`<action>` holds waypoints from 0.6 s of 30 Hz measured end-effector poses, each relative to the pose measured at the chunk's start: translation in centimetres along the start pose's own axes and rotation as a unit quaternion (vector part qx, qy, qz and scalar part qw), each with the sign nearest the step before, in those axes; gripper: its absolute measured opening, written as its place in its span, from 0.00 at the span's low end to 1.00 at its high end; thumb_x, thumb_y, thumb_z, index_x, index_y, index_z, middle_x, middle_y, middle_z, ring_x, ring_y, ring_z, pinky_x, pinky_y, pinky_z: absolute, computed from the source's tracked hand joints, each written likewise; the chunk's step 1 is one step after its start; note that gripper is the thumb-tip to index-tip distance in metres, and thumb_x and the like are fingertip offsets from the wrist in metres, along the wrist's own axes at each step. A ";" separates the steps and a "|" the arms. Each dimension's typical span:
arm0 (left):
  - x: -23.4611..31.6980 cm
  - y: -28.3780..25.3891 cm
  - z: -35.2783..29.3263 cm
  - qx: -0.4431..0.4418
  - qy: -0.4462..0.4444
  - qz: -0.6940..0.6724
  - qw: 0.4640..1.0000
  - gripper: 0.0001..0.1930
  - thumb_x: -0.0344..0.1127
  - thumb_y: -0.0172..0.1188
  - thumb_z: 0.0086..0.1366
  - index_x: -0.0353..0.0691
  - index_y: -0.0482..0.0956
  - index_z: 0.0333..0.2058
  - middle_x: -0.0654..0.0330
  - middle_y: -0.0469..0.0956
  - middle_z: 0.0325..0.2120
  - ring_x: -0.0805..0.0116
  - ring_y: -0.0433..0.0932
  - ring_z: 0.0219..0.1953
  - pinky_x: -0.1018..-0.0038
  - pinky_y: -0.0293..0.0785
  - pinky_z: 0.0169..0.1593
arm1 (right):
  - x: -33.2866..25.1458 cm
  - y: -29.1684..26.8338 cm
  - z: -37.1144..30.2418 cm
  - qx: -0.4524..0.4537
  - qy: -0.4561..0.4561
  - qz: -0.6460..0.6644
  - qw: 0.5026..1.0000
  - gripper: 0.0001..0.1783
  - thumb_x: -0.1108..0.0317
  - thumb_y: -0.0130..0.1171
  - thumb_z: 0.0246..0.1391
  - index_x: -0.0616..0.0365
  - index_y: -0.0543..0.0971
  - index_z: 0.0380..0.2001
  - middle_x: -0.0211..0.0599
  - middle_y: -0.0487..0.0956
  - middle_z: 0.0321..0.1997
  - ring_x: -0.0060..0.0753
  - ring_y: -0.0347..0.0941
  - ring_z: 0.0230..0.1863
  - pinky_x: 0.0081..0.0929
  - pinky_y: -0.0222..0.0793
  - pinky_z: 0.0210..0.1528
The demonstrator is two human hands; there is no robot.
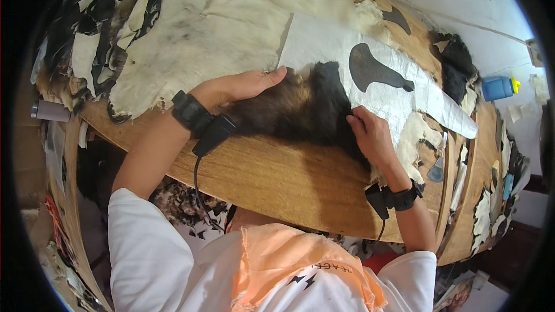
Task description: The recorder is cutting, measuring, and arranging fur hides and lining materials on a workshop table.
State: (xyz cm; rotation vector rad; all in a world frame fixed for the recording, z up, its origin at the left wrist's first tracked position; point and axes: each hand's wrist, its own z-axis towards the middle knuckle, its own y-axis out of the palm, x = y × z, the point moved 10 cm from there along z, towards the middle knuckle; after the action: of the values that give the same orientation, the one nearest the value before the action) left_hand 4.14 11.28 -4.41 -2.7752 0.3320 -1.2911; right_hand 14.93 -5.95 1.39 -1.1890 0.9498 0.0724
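A dark brown and black piece of fur (pixel 289 110) lies before me, partly over the near table edge. My left hand (pixel 245 85) is at its upper left side, thumb stretched along the edge and fingers out of sight behind the fur. My right hand (pixel 370 133) pinches its right edge between curled fingers and thumb. Just beyond the fur lies a silvery sheet (pixel 318 40). On that sheet rests a dark, flared flat piece (pixel 370 69) with a narrow knobbed end.
A large pale hide (pixel 196 40) covers the table's far left. Black and white fur scraps (pixel 92 34) are heaped in the corner. Another dark flared piece (pixel 397 20) lies at the back. A blue container with a yellow cap (pixel 500 88) is at right, and a wooden table (pixel 277 167) spans the front.
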 end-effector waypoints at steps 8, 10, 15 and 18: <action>-0.3 -0.7 -1.4 0.088 0.064 -0.196 0.975 0.41 0.65 0.29 0.62 0.29 0.55 0.57 0.51 0.61 0.54 0.63 0.60 0.57 0.73 0.56 0.58 | 0.9 0.1 -0.3 -0.028 0.026 0.037 0.999 0.08 0.73 0.52 0.49 0.62 0.72 0.34 0.47 0.75 0.26 0.47 0.73 0.31 0.31 0.66 0.34; 0.1 0.0 -2.2 0.050 0.089 -0.210 0.972 0.41 0.65 0.28 0.62 0.29 0.55 0.57 0.50 0.61 0.55 0.63 0.61 0.56 0.72 0.57 0.58 | 2.1 1.8 -1.1 -0.116 0.116 0.309 0.937 0.15 0.76 0.50 0.48 0.62 0.70 0.42 0.36 0.75 0.34 0.29 0.70 0.39 0.23 0.63 0.42; -0.9 2.3 -5.7 -0.016 0.100 -0.345 0.933 0.42 0.66 0.23 0.61 0.30 0.66 0.50 0.52 0.70 0.47 0.66 0.69 0.50 0.75 0.62 0.54 | -2.7 3.0 -5.1 -0.279 0.075 0.437 0.852 0.23 0.77 0.51 0.45 0.61 0.66 0.49 0.35 0.69 0.45 0.25 0.63 0.47 0.24 0.58 0.50; -0.7 5.3 -7.6 -0.166 0.121 -0.145 0.968 0.44 0.67 0.21 0.60 0.32 0.75 0.42 0.55 0.76 0.38 0.68 0.74 0.42 0.75 0.65 0.49 | -5.8 3.8 -7.7 -0.309 -0.093 0.298 0.898 0.27 0.78 0.51 0.42 0.60 0.65 0.51 0.40 0.68 0.49 0.36 0.64 0.50 0.31 0.57 0.54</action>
State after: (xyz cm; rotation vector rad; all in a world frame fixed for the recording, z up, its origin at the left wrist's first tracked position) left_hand -3.03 6.49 -0.81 -3.0311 0.1689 -1.8024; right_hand 4.85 -8.20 1.98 -1.3860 1.1285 1.0299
